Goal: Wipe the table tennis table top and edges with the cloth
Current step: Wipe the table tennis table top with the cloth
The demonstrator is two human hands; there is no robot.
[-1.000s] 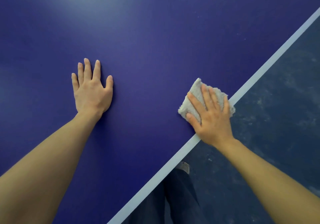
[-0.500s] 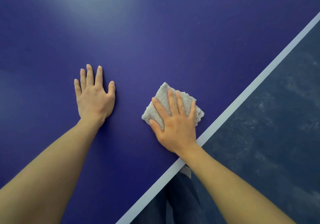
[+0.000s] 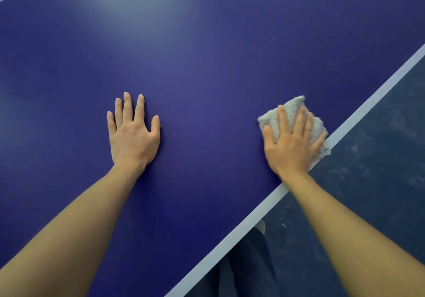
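Pressing flat-fingered, the right hand (image 3: pixel 292 145) pins the folded grey cloth (image 3: pixel 296 122) at the table tennis table's (image 3: pixel 207 55) white edge line (image 3: pixel 372 103), likely for even scrubbing; the left hand (image 3: pixel 133 133) lies spread, bracing.

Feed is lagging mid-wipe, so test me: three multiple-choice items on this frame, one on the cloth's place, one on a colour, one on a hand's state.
1. Where is the folded grey terry cloth? A) on the white edge stripe B) at mid-table C) on the floor
2. What colour is the table tennis table top? A) green B) deep blue C) red
3. How is the left hand? A) gripping the cloth B) clenched C) flat on the table, fingers straight
Answers: 1 A, the cloth under the right hand overlaps the stripe; 2 B, the surface shows blue; 3 C, its palm lies down, holding nothing.
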